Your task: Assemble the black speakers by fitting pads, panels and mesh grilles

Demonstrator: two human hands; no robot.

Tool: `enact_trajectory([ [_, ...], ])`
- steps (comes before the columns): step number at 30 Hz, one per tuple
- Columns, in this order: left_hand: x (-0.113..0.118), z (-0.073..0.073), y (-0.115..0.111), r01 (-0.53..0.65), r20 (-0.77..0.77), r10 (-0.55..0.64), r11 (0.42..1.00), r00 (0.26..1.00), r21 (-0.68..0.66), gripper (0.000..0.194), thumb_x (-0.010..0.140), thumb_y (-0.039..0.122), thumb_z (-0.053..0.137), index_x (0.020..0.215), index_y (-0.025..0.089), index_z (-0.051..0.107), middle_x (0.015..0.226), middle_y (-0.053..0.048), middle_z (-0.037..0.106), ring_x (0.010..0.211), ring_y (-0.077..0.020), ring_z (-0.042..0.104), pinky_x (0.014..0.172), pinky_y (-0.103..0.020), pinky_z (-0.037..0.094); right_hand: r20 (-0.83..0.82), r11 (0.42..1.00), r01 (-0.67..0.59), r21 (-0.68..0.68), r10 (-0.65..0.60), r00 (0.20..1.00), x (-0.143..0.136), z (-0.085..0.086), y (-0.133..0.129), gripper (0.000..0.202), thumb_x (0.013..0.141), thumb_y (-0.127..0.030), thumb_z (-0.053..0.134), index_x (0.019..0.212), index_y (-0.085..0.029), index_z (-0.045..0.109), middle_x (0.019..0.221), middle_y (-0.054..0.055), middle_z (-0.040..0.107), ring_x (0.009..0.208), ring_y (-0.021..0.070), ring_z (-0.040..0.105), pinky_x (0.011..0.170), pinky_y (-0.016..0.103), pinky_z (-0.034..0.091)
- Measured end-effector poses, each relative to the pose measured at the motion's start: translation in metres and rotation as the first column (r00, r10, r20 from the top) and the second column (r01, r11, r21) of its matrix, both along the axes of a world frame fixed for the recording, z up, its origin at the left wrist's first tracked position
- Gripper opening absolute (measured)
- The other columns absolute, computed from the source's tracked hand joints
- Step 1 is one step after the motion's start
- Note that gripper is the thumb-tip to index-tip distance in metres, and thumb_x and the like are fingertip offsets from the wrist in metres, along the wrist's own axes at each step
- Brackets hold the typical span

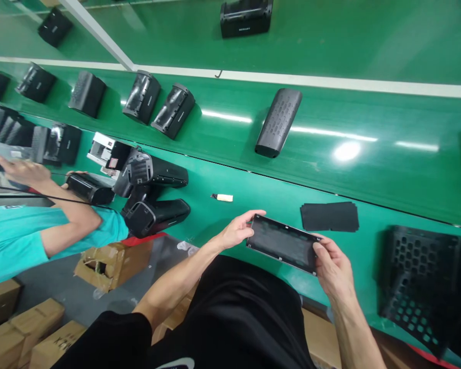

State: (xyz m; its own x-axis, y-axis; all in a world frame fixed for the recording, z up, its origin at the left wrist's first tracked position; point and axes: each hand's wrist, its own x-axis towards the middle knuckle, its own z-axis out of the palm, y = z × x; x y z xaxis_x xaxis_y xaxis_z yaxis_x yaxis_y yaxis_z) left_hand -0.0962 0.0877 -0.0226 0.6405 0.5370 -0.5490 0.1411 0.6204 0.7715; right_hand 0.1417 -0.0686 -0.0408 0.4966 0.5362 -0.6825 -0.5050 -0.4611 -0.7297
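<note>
A black rectangular panel with a raised rim and small tabs along its edges is held level over the green bench. My left hand pinches its left end, thumb on top. At the opposite end, my right hand grips the panel with the thumb pressed on its inner side. Beyond my right hand lies a stack of thin black sheets. A small tool with a yellow handle rests on the bench past my left hand.
Black perforated covers are piled at the right. Black speaker-like housings stand along the green conveyor. More housings lie on the bench to my left, near a co-worker in a turquoise shirt. Cardboard boxes sit on the floor.
</note>
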Motion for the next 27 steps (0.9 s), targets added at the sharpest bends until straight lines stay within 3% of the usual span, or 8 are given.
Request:
enact_trajectory([
  [7, 0.0, 0.001, 0.003, -0.026, 0.001, 0.026, 1.0, 1.0, 0.012, 0.066, 0.074, 0.021, 0.068, 0.14, 0.024, 0.068, 0.14, -0.007, 0.067, 0.102, -0.0235, 0.064, 0.089, -0.033, 0.051, 0.026, 1.0, -0.014, 0.012, 0.014, 1.0, 0.002, 0.0, -0.001, 0.038, 0.074, -0.052, 0.089, 0.099, -0.026, 0.075, 0.08, 0.0, 0.071, 0.061, 0.016, 0.058, 0.055, 0.028, 0.047],
  [11, 0.002, -0.005, -0.003, -0.193, 0.16, 0.235, 0.952, 0.959, -0.238, 0.074, 0.079, 0.055, 0.077, 0.146, 0.025, 0.063, 0.127, -0.011, 0.071, 0.102, -0.0266, 0.068, 0.089, -0.038, 0.053, 0.038, 0.995, 0.031, 0.092, -0.035, 0.999, 0.004, 0.001, 0.006, 0.033, 0.074, -0.049, 0.091, 0.092, -0.027, 0.075, 0.084, 0.002, 0.076, 0.065, 0.0188, 0.066, 0.06, 0.031, 0.054],
  [14, 0.012, -0.011, -0.014, -0.284, 0.35, 0.4, 0.897, 0.847, -0.338, 0.104, 0.068, 0.082, 0.08, 0.153, 0.028, 0.055, 0.143, -0.015, 0.065, 0.128, -0.034, 0.063, 0.109, -0.048, 0.048, 0.021, 0.982, -0.024, 0.185, 0.02, 1.0, -0.003, 0.0, 0.021, 0.021, 0.082, -0.046, 0.086, 0.097, -0.033, 0.077, 0.087, 0.0, 0.08, 0.064, 0.0222, 0.072, 0.055, 0.032, 0.057],
  [16, 0.025, -0.018, -0.019, -0.201, 0.484, 0.342, 0.926, 0.805, -0.321, 0.117, 0.055, 0.076, 0.093, 0.154, 0.027, 0.054, 0.152, -0.018, 0.059, 0.143, -0.0394, 0.054, 0.117, -0.054, 0.041, 0.017, 0.956, -0.096, 0.277, 0.095, 0.995, -0.01, -0.005, 0.036, 0.012, 0.088, -0.047, 0.081, 0.099, -0.041, 0.078, 0.083, -0.003, 0.08, 0.06, 0.024, 0.073, 0.046, 0.033, 0.054],
  [19, 0.043, -0.025, -0.013, -0.229, 0.555, 0.348, 0.934, 0.756, -0.274, 0.113, 0.056, 0.052, 0.102, 0.156, 0.036, 0.052, 0.159, -0.013, 0.055, 0.15, -0.0383, 0.047, 0.123, -0.055, 0.034, 0.032, 0.893, -0.234, 0.386, 0.24, 0.97, -0.012, -0.011, 0.06, 0.007, 0.091, -0.048, 0.076, 0.098, -0.05, 0.077, 0.077, -0.007, 0.077, 0.058, 0.0245, 0.073, 0.044, 0.034, 0.054],
  [21, 0.048, -0.024, 0.001, -0.303, 0.569, 0.408, 0.913, 0.714, -0.273, 0.11, 0.058, 0.046, 0.103, 0.155, 0.041, 0.052, 0.159, -0.009, 0.056, 0.151, -0.0367, 0.047, 0.124, -0.055, 0.034, 0.075, 0.867, -0.336, 0.368, 0.332, 0.94, 0.002, -0.012, 0.084, 0.013, 0.092, -0.055, 0.072, 0.101, -0.048, 0.077, 0.077, -0.004, 0.075, 0.063, 0.0261, 0.074, 0.049, 0.037, 0.057],
  [23, 0.044, -0.018, 0.019, -0.33, 0.587, 0.429, 0.903, 0.687, -0.274, 0.111, 0.057, 0.049, 0.103, 0.155, 0.039, 0.052, 0.155, -0.01, 0.06, 0.149, -0.0384, 0.05, 0.123, -0.056, 0.036, 0.155, 0.887, -0.38, 0.262, 0.351, 0.924, 0.027, -0.011, 0.123, 0.034, 0.089, -0.068, 0.068, 0.108, -0.041, 0.077, 0.085, 0.002, 0.076, 0.073, 0.0302, 0.076, 0.056, 0.042, 0.06],
  [27, 0.026, -0.009, 0.045, -0.336, 0.621, 0.423, 0.905, 0.66, -0.26, 0.12, 0.054, 0.055, 0.102, 0.159, 0.032, 0.048, 0.151, -0.016, 0.063, 0.142, -0.0425, 0.057, 0.117, -0.059, 0.043, 0.387, 0.96, -0.279, 0.029, 0.247, 0.889, 0.064, -0.015, 0.243, 0.081, 0.076, -0.075, 0.077, 0.141, -0.031, 0.057, 0.133, 0.015, 0.067, 0.118, 0.0391, 0.069, 0.085, 0.054, 0.061],
])
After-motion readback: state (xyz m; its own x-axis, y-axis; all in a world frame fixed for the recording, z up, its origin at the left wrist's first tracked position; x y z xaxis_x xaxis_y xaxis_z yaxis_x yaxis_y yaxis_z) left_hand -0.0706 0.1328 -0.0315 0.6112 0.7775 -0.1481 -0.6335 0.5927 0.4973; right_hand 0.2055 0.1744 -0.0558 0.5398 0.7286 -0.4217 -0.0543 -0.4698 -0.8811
